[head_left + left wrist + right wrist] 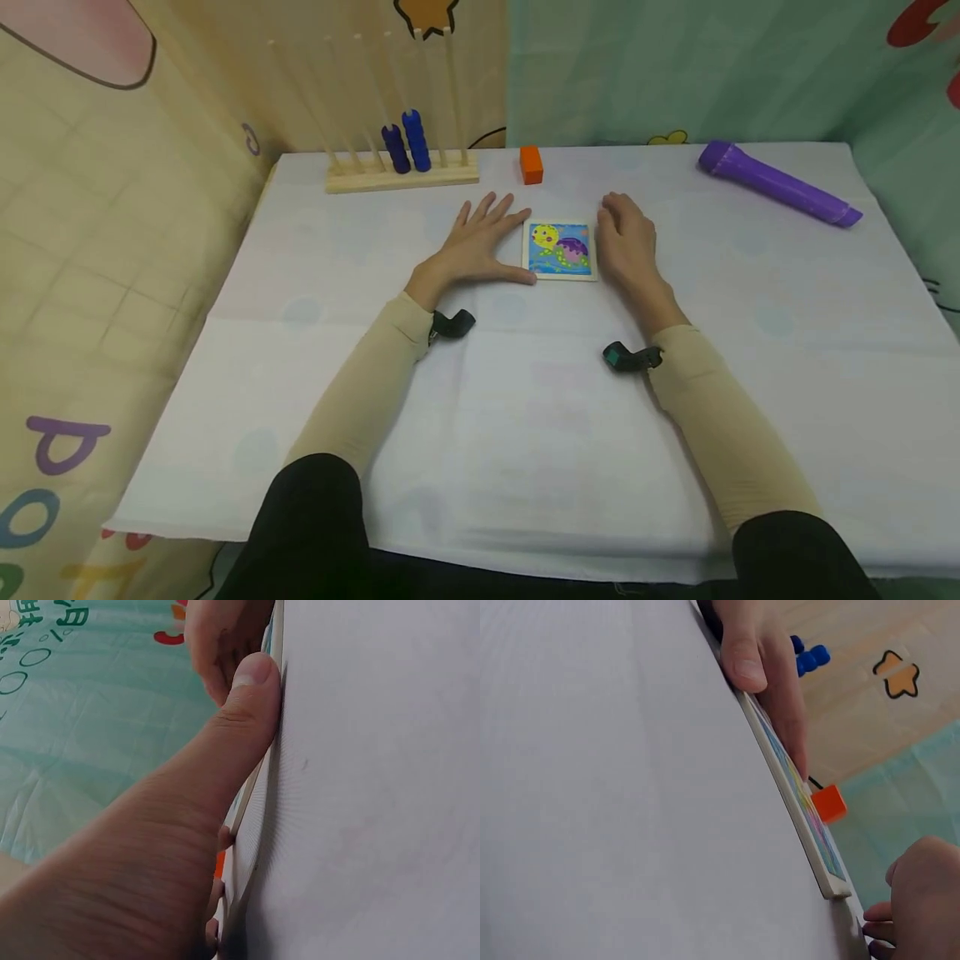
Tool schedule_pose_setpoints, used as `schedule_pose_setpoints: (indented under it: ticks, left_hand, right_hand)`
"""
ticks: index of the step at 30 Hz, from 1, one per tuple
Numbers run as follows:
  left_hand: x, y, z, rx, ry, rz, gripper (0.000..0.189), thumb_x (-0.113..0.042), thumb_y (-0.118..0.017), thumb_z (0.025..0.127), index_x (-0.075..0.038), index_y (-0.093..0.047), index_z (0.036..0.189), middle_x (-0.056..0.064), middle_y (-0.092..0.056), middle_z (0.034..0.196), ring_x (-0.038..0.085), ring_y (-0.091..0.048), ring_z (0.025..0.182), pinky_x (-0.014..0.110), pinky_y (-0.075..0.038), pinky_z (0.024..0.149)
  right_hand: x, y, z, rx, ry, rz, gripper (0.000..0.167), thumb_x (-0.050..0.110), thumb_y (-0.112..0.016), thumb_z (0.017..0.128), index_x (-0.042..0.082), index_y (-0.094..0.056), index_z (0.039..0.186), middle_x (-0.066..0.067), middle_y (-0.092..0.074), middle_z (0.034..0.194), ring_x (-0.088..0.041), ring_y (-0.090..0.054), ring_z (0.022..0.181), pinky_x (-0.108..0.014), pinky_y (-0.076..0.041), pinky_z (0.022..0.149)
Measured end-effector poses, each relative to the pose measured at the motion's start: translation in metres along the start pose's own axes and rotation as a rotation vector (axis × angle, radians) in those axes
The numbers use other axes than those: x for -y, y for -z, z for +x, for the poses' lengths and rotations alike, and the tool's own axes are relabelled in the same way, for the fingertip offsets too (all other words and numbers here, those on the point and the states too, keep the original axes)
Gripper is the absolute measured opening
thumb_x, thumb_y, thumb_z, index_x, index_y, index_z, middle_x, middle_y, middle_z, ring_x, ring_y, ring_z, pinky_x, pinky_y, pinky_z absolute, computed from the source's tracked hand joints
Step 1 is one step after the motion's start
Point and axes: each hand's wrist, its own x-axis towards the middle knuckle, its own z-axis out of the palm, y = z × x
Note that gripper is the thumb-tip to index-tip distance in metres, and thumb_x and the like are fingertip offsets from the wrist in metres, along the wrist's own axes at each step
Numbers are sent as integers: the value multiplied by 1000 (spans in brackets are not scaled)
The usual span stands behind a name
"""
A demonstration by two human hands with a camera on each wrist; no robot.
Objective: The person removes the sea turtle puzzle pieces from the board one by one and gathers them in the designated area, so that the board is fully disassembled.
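A square picture puzzle (561, 250) with a yellow-headed, purple-shelled turtle and a pale frame lies flat on the white-covered table. My left hand (480, 248) is spread at its left side, with thumb and forefinger at the frame. Along the near edge, the left wrist view shows the thumb (251, 686) at the frame. On the other side rests my right hand (628, 242), its fingers loosely bent and nothing visible in them. In the right wrist view a small gap separates the right hand (926, 900) from the puzzle's corner (837, 889).
Behind the left hand stands a wooden peg rack (405, 179) with tall rods and dark blue beads on two of them. An orange block (531, 165) sits beyond the puzzle. At the back right lies a purple tube-shaped object (780, 185). Curtains border the table.
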Motion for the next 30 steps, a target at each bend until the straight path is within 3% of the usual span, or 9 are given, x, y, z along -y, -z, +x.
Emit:
schedule_pose_setpoints:
  ticks: [5, 10, 14, 20, 30]
  left_hand:
    - [-1, 0, -3, -9, -3, 8, 115, -82, -71, 79, -34, -19, 170, -1, 3, 179, 26, 13, 165, 53, 17, 130]
    - [-1, 0, -4, -24, -8, 12, 113, -83, -70, 80, -34, -21, 170, 0, 0, 179, 26, 11, 165, 53, 15, 131]
    - [-1, -1, -4, -33, -11, 18, 112, -82, -70, 80, -33, -23, 169, 0, -3, 179, 26, 10, 165, 55, 14, 131]
    - [-1, -4, -2, -30, -17, 22, 111, -82, -70, 81, -33, -23, 169, 1, -4, 179, 27, 9, 165, 55, 13, 131]
    - [0, -4, -4, -50, -11, 33, 110, -81, -70, 81, -34, -24, 169, 0, -6, 179, 26, 7, 166, 55, 12, 132]
  right_hand:
    - [11, -13, -1, 4, 52, 26, 49, 27, -41, 113, 4, -49, 155, -14, -48, 162, -27, -35, 158, -41, -21, 133]
    - [24, -26, -5, -6, 213, 29, 39, 6, -52, 103, 3, -64, 140, -16, -63, 143, -31, -51, 140, -44, -34, 125]
    - [33, -34, -8, 14, 325, 30, 30, -2, -56, 97, -1, -71, 123, -18, -68, 125, -34, -54, 121, -48, -41, 112]
    - [37, -42, -6, 49, 333, -59, 22, 2, -58, 96, -2, -70, 115, -18, -62, 112, -34, -49, 109, -45, -42, 98]
    - [37, -45, 1, 61, 458, -135, 23, 16, -66, 101, -1, -68, 116, -18, -60, 111, -36, -50, 106, -47, -43, 94]
